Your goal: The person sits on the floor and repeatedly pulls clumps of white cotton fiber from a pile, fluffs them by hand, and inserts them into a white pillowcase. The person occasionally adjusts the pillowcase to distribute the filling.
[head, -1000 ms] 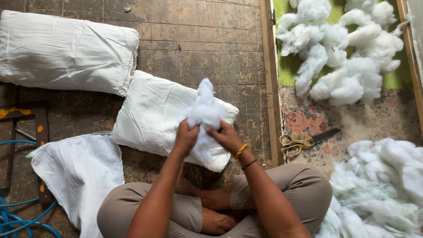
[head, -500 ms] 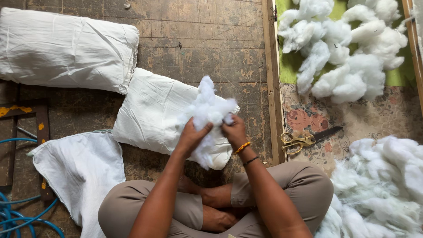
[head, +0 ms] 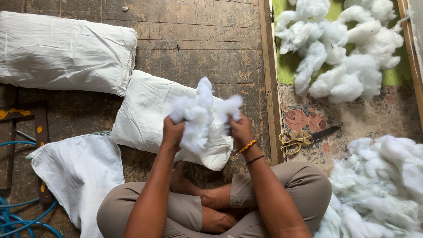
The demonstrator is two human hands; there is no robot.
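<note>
While sitting cross-legged on the worn plank floor [head: 198, 39], gripping a clump of white fibre stuffing [head: 198, 115] with both hands raised in front of the knees. Left hand [head: 172, 132] closing its fingers around the lower left part of the clump, at about eight o'clock from the clump's middle; right hand [head: 240, 130] pinching the right-hand tuft, at about four o'clock. Stuffing bulging up and out between the two grips, with one wisp rising toward twelve o'clock and a smaller lobe spreading at two o'clock above the right hand. Fingertips sinking into the fibre, so probably curled shut rather than spread, though hidden by the fluff itself. Wearing an orange bangle [head: 246, 146] and a dark thread on the right wrist.

Lying directly beneath the clump, a filled white pillow [head: 145, 114] resting on the floor. At ten o'clock from the hands, a second, larger white pillow [head: 66, 53]. At eight o'clock, a flat, unfilled white pillow cover [head: 79, 169] beside the left knee. At three o'clock, gold-handled scissors [head: 304, 140] on a flowered mat [head: 379, 117]. At one o'clock, loose stuffing lumps [head: 339, 48] heaped on green cloth; at four o'clock, another stuffing pile [head: 383, 185] touching the right knee.
</note>
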